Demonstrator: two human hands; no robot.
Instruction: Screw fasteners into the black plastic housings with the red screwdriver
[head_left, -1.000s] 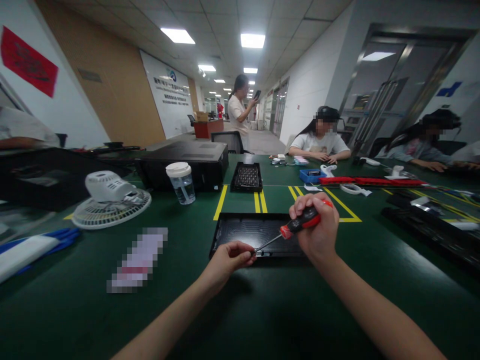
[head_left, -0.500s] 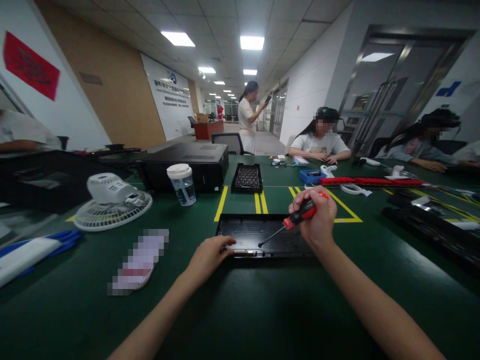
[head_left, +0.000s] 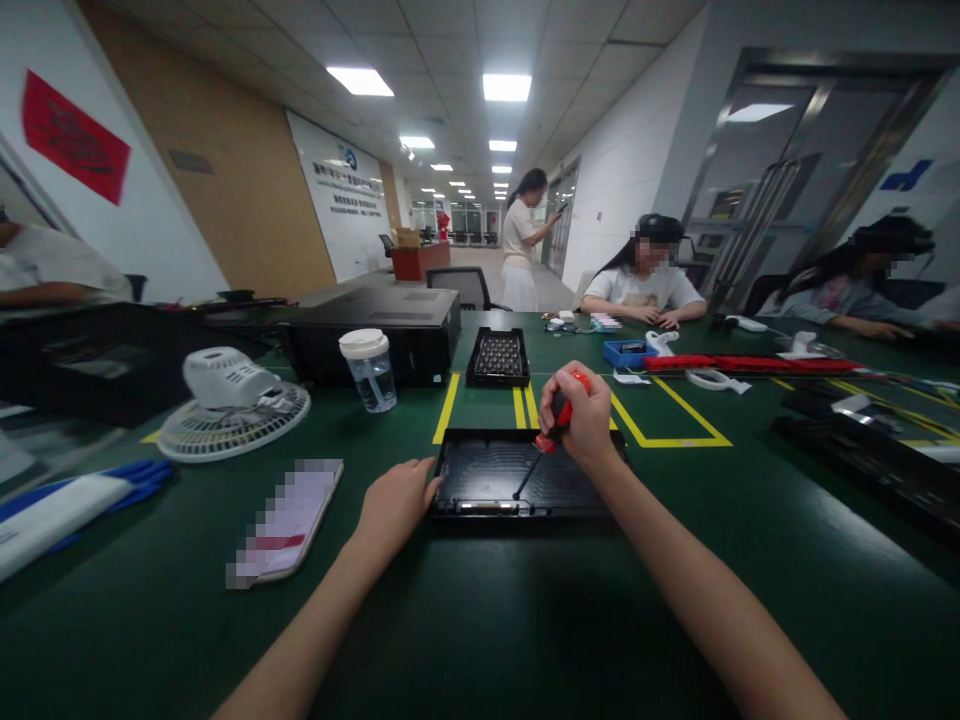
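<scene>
- Tray (head_left: 480, 475), black and shallow, lies flat at the centre of the frame; its near edge runs level, with a pale strip (head_left: 487, 508) along it.
- Green tabletop (head_left: 480, 620) runs from that near edge to the bottom of the frame, between the two forearms.
- Left hand (head_left: 397, 505) is at the tray's left edge, fingers together, thumb touching the rim; whether it grips, I cannot tell.
- Right hand (head_left: 577, 410) is closed round the screwdriver (head_left: 547, 440), red and black, tilted over the tray; the tip points down near the strip's right end, though contact is unclear. The right forearm partly covers the tray's right end.
- Phone (head_left: 296, 520), lower left, sits well apart from the left hand, partly pixelated.
- Yellow tape (head_left: 448, 408) marks the table just past the tray's far edge.
- Fan (head_left: 225, 385), face down, and a lidded cup (head_left: 371, 375) stand left of centre; black parts (head_left: 862, 455) border the right side.
- Small tray (head_left: 499, 355) lies beyond the tape, beside a large black case (head_left: 375, 325).
- Seated person (head_left: 645, 290), right of centre, and a standing person (head_left: 519, 245) are farther back.
- Wall sign (head_left: 349, 190), upper left, bears a blue logo and dark lettering, too blurred to read.
- Red sheet (head_left: 75, 140), far upper left, shows dark, illegible strokes.
</scene>
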